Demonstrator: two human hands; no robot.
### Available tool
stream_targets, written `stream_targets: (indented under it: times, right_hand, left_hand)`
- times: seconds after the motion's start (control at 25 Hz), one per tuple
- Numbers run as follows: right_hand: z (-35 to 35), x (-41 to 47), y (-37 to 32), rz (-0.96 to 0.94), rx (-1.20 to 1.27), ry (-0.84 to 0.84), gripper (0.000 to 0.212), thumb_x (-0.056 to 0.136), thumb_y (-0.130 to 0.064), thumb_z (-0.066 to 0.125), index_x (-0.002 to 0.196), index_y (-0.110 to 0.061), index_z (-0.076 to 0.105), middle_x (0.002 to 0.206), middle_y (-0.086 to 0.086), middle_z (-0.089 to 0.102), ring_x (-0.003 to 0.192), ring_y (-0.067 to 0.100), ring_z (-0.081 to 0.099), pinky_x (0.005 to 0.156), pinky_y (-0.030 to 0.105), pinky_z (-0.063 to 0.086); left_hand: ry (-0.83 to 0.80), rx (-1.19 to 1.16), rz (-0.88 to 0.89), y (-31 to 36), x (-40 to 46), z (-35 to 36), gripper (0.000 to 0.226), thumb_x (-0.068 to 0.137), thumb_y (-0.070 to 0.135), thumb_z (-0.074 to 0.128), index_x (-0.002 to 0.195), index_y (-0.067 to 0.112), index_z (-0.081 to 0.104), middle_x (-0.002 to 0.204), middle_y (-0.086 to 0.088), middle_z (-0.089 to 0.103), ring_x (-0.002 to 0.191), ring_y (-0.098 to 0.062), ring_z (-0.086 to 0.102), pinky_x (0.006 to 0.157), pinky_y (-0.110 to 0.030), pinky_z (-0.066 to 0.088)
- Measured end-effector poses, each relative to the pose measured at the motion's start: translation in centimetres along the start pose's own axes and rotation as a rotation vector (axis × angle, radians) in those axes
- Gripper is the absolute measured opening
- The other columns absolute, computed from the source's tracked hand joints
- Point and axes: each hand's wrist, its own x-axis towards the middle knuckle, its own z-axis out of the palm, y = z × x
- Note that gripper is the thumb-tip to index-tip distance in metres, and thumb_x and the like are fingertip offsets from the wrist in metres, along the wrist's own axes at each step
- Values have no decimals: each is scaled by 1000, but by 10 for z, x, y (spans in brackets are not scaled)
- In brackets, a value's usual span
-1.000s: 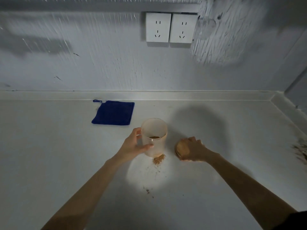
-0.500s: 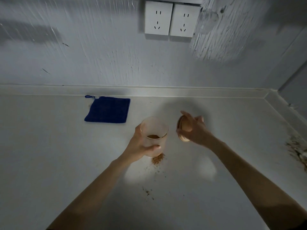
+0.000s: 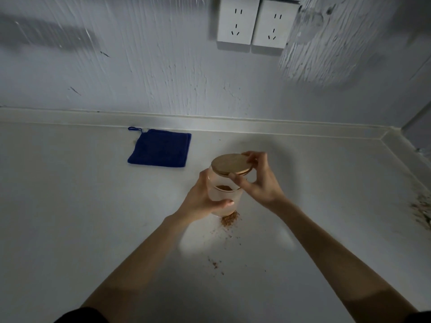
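While gripped, jar [image 3: 229, 197] stands upright.

A frosted jar [image 3: 225, 194] with brown powder inside is gripped by the left hand [image 3: 205, 198] on the white counter [image 3: 70, 217]. A wooden lid [image 3: 232, 163] is held on its mouth by the right hand [image 3: 258, 180]. Spilled powder [image 3: 229, 220] is seen at the jar's base, and a blue cloth [image 3: 161, 148] lies near the wall.

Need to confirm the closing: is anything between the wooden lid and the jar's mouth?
Nothing visible. The right hand pinches the wooden lid by its edge over the mouth of the jar; the left hand grips the jar's side, below the rim. Full seating cannot be told.
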Motion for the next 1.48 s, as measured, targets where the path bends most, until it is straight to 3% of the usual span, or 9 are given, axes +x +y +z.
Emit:
stream_targets:
  times: [0.12,0.32,0.52,0.64,0.76,1.04,1.2,1.36,1.48]
  right_hand:
    - [1,-6,8,-63,-79,-57,55,70,-24,73,102,-16,29,114,2,42,102,17,47,81,7,41]
    - [-3,-8,11,-93,-263,-209,70,75,-40,66,127,-9,32,135,10,38,114,14,40,100,31,41]
    - [-9,-5,19,-134,-502,-369,70,83,-59,38,141,-28,15,151,4,16,132,26,31,110,43,29]
    - [-8,-6,22,-170,-548,-396,66,81,-62,28,139,-32,20,152,6,12,133,27,31,110,43,27]
    - [-10,-3,18,-147,-560,-414,67,80,-61,39,139,-33,22,153,5,10,136,28,24,113,46,25]
    - [2,15,-10,-158,-624,-452,66,84,-50,47,140,-35,15,152,6,14,137,28,18,111,43,22]
    - [8,13,-3,-164,-551,-417,61,84,-46,50,137,-31,25,144,6,24,131,25,24,104,42,33]
    - [16,11,5,-188,-572,-363,68,75,-58,35,136,-29,30,143,13,28,129,31,27,99,48,37]
    - [19,10,5,-188,-577,-314,69,73,-56,32,136,-28,33,141,15,33,128,34,31,98,50,38]
  left_hand:
    - [5,3,2,-3,1,0,87,64,24,80,130,19,23,115,11,42,104,-6,45,67,1,41]
    - [10,13,0,-2,1,1,87,64,20,79,130,18,23,117,8,41,108,-8,44,75,-4,37]
    - [6,18,1,-5,1,2,88,62,26,80,129,17,24,116,7,42,106,-8,45,70,1,41]
    - [-3,6,-5,-5,1,2,84,65,22,79,128,16,24,116,7,42,103,-6,45,69,7,38]
    - [-15,6,-3,-6,1,2,88,62,30,79,128,18,23,116,9,42,103,-5,45,71,4,41]
    - [-39,3,5,-10,4,2,91,57,41,73,130,22,23,130,0,44,115,-12,48,94,-19,43]
    - [-41,-3,17,-11,5,2,89,63,29,79,131,21,22,124,3,42,107,-5,48,82,-2,41]
    - [-15,0,20,-13,6,5,92,59,38,77,132,22,22,123,4,44,108,-8,50,81,-1,43]
    - [27,11,45,-11,4,8,92,64,28,78,135,19,20,123,8,41,104,-5,48,79,3,39]
